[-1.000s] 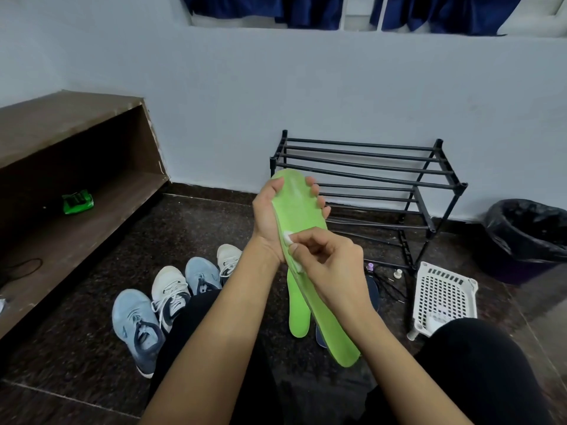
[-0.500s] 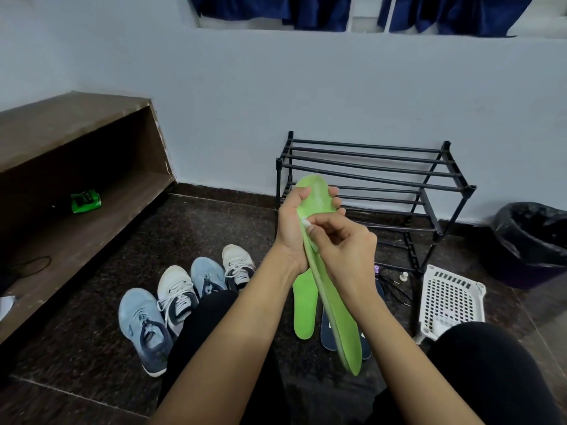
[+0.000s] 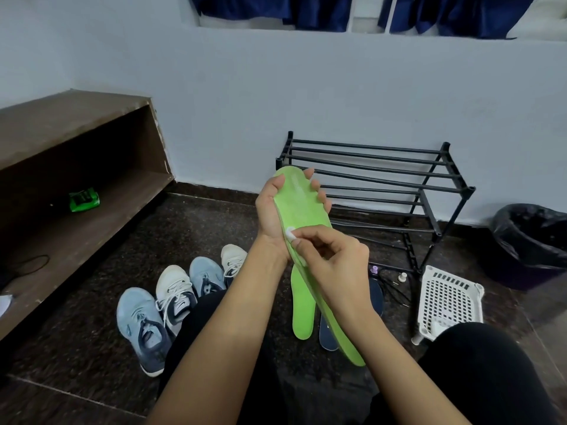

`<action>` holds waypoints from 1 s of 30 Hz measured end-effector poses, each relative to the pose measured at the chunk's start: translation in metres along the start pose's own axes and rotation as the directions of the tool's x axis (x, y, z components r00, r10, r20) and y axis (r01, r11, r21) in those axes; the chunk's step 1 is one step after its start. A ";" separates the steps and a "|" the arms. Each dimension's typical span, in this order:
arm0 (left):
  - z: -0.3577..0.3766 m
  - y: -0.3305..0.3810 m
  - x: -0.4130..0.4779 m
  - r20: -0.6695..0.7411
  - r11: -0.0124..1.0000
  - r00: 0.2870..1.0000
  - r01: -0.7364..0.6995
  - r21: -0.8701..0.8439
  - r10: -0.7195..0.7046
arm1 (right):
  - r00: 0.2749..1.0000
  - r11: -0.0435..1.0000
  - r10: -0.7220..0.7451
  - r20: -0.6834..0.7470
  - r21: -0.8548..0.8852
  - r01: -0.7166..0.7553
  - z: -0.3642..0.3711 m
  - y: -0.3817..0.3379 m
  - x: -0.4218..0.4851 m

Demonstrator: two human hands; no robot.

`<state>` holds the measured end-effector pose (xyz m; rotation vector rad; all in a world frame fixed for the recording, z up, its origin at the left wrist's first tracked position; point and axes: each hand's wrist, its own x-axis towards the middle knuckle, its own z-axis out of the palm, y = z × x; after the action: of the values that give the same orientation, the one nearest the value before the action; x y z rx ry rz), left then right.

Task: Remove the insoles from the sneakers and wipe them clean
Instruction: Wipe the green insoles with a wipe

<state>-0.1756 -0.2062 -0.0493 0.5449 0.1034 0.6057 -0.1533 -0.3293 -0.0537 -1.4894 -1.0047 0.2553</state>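
Here the left hand [image 3: 273, 210] gripped the toe end of the green insole [image 3: 302, 200], fingers curled over both edges; the right hand [image 3: 334, 262] pinched a small white wipe [image 3: 291, 233] against its mid-length. Judged best: firm lengthwise strokes, left hand bracing the flex. The insole was held above the floor [image 3: 214, 228], long axis toe-up toward the wall [image 3: 306, 102], heel low and nearer.

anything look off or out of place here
The white perforated plastic basket looks tipped over on the floor beside the black metal shoe rack. A small purple piece and a small white piece lie loose by it. The lime-green foam insole, gripped by the left hand and wiped with the right hand's white pad, looks undamaged.
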 end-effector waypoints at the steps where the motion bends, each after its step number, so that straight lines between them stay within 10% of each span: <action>1: 0.000 -0.001 0.000 -0.013 1.000 1.000 0.010 0.003 -0.010 | 1.000 1.000 0.005 -0.007 0.002 -0.005 -0.001 0.001 0.001; 30: 0.010 -0.012 -0.001 0.016 0.992 0.996 0.091 0.093 -0.092 | 1.000 0.998 0.026 -0.005 0.052 -0.026 -0.010 0.005 0.001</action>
<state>-0.1678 -0.2197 -0.0469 0.6321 0.1371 0.5076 -0.1440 -0.3346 -0.0554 -1.4555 -0.9680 0.2938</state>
